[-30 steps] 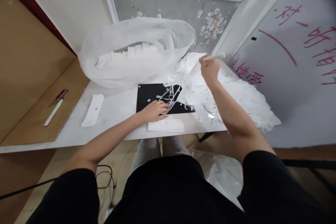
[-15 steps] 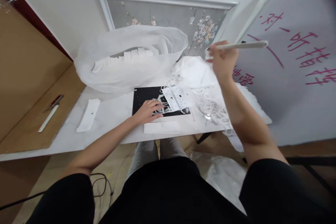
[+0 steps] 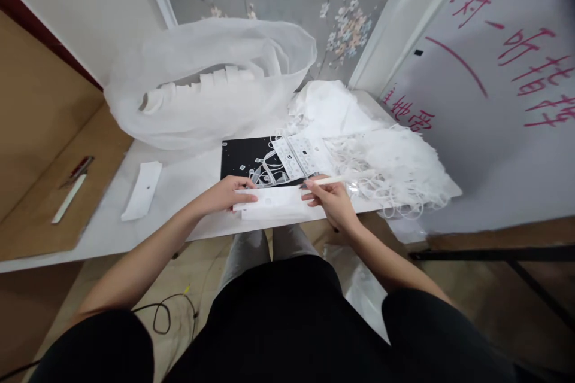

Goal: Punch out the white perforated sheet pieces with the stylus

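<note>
A white paper strip (image 3: 274,202) lies near the front edge of the white table (image 3: 188,182). My left hand (image 3: 227,191) pinches the strip's left end. My right hand (image 3: 330,197) touches its right end and grips a thin white pen-like knife (image 3: 335,179) that points to the right. Just behind the strip lies a black cutting mat (image 3: 238,155) with white cut scraps and a perforated white sheet (image 3: 299,155) on it.
A big translucent white bag (image 3: 211,78) with stacked strips stands at the back. A heap of white shreds (image 3: 395,167) covers the table's right end. Another white strip (image 3: 142,189) lies to the left. A red cutter and a white stick (image 3: 67,188) rest on the brown board.
My right hand came down from up near the whiteboard to the strip at the front edge, still holding the white knife. My left hand slid off the mat onto the strip's left end.
</note>
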Motion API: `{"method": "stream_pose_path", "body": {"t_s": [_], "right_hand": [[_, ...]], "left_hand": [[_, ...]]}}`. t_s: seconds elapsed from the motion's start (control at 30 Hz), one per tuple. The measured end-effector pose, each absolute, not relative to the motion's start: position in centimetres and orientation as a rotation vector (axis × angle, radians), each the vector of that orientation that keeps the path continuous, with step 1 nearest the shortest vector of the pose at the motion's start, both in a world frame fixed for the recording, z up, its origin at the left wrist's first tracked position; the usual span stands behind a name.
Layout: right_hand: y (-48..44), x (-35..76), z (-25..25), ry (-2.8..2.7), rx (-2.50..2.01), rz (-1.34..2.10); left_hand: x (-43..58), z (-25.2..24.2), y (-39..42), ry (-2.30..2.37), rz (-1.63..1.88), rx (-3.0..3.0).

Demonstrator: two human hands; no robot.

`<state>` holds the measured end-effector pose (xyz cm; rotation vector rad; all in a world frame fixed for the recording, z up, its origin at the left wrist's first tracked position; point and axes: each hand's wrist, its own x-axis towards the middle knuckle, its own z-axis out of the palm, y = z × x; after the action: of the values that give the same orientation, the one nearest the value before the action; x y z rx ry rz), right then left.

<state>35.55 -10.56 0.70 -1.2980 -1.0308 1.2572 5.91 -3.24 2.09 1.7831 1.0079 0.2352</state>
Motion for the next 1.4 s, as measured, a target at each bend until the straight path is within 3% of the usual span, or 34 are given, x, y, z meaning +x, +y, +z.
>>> {"method": "stream_pose_path", "body": {"t_s": [0.17, 0.43, 0.6, 1.03, 1.4], "right_hand": [[-11.1, 35.7, -3.1, -1.088, -1.404, 1.213], [-10.4, 36.9, -3.0, -1.525, -1.453, 0.817], [-10.0, 36.2, -3.5, -1.657, -1.215, 0.936], [-10.3, 37.0, -2.4, -1.679, -1.264, 1.015], [-12.5, 38.9, -2.2, -1.913, -1.187, 1.103]], "left_hand": [[5.6, 0.0, -3.9, 1.167, 0.174, 2.068], [5.7, -1.1, -6.1, 1.404, 0.098, 2.507], [5.2, -0.5, -6.7, 1.306, 0.075, 2.629], [5.4, -1.5, -6.2, 1.020, 0.130, 2.662], [6.7, -1.7, -7.0, 1.217, 0.127, 2.678]]}}
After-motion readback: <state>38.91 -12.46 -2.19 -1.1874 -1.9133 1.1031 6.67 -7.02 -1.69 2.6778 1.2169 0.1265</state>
